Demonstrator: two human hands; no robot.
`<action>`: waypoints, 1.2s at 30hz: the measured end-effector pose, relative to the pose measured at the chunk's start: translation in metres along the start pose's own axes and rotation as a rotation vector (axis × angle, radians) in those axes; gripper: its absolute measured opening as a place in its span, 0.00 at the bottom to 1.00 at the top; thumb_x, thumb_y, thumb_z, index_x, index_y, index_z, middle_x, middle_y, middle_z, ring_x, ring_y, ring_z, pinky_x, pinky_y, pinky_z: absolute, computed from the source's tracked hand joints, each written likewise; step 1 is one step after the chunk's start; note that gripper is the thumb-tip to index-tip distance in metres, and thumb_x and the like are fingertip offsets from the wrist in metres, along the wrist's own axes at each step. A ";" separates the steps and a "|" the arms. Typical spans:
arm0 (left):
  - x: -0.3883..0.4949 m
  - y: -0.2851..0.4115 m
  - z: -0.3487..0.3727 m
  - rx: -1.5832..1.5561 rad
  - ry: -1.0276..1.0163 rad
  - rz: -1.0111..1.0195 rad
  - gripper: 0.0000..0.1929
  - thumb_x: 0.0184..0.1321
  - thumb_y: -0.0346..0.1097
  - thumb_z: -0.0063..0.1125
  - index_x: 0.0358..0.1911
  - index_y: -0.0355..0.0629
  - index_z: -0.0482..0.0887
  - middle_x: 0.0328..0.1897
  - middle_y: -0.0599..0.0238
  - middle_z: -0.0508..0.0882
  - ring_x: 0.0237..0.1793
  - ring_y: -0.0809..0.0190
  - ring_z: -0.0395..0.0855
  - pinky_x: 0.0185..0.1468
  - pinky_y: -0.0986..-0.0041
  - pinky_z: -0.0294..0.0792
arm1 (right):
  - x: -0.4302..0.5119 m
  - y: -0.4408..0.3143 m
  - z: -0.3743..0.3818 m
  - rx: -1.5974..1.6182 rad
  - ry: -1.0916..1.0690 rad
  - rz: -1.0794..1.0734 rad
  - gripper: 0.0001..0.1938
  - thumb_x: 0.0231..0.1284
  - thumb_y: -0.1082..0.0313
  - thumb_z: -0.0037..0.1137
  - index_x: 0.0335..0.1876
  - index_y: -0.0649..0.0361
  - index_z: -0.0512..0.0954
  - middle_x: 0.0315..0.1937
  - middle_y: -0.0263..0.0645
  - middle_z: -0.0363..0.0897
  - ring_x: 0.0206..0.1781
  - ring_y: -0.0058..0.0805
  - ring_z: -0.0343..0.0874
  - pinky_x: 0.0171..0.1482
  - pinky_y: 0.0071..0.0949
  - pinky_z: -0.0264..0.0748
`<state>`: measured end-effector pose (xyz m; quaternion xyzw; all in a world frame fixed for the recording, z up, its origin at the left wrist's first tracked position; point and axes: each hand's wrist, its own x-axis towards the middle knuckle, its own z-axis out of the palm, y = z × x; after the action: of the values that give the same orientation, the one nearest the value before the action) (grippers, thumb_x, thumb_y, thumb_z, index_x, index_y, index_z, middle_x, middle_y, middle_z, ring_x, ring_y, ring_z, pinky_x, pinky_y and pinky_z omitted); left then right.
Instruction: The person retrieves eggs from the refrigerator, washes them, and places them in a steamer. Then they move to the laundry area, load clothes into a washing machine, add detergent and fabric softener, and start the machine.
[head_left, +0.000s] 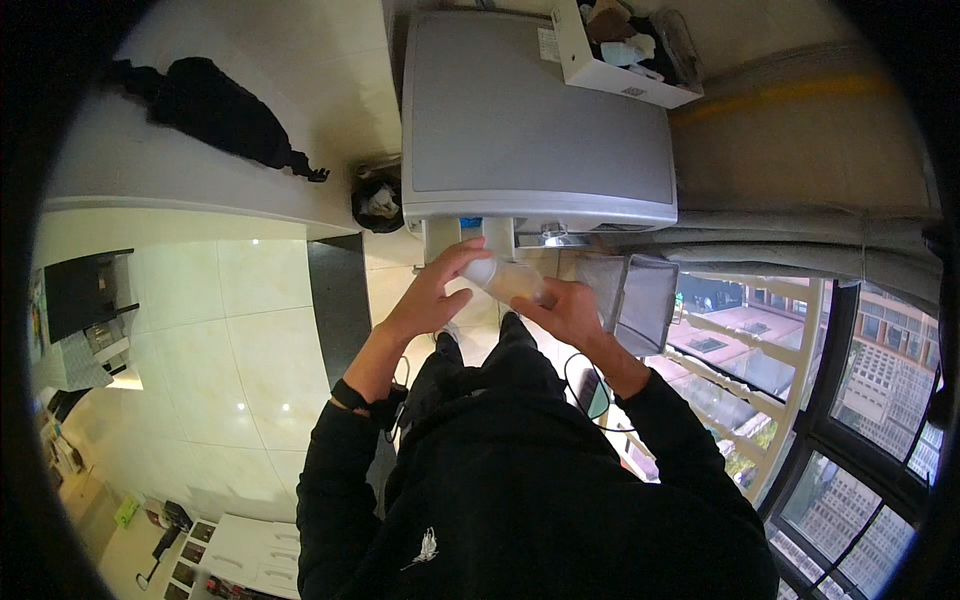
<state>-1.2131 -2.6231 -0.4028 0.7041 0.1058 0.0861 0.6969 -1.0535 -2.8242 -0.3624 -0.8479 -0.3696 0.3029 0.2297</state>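
Observation:
Before the front of a washing machine (536, 112), both my hands hold a clear plastic bottle (516, 282) that lies tilted. My left hand (429, 291) is around its white cap (478, 270), fingers above and thumb below. My right hand (566, 309) grips the other end of the bottle. Pale liquid seems to be inside, but glare blurs it. Behind the bottle, a detergent drawer (498, 234) juts out of the machine and shows a blue part (471, 223). A round dial (553, 229) sits to the right of it.
A white box (637, 88) of mixed items stands on the machine. To the machine's left is a bin with a black bag (379, 206). A grey mesh basket (646, 304) stands at right, by the railing (750, 341) and window. Dark cable (581, 375) loops near my right forearm.

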 end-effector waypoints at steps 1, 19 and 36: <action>-0.002 -0.002 -0.003 -0.010 -0.015 -0.020 0.28 0.61 0.22 0.58 0.66 0.47 0.73 0.72 0.58 0.71 0.68 0.58 0.73 0.66 0.62 0.70 | -0.001 0.000 0.000 0.021 -0.018 0.023 0.23 0.51 0.42 0.71 0.33 0.58 0.84 0.19 0.41 0.81 0.21 0.34 0.81 0.27 0.33 0.76; 0.043 0.006 0.007 0.378 0.106 -0.510 0.24 0.72 0.55 0.47 0.48 0.39 0.85 0.54 0.46 0.84 0.56 0.45 0.82 0.58 0.55 0.74 | 0.001 0.003 0.013 -0.024 0.034 -0.024 0.26 0.53 0.40 0.68 0.25 0.61 0.79 0.18 0.45 0.80 0.24 0.48 0.83 0.30 0.43 0.78; 0.018 -0.015 -0.001 0.169 0.447 -0.144 0.16 0.74 0.43 0.50 0.56 0.41 0.80 0.46 0.61 0.86 0.41 0.63 0.84 0.43 0.73 0.74 | 0.001 0.019 0.010 -0.039 0.063 0.007 0.23 0.56 0.44 0.68 0.32 0.61 0.83 0.19 0.44 0.81 0.21 0.37 0.82 0.28 0.37 0.77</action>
<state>-1.1969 -2.6172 -0.4179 0.7140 0.3140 0.1807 0.5992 -1.0500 -2.8335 -0.3814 -0.8625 -0.3653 0.2696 0.2234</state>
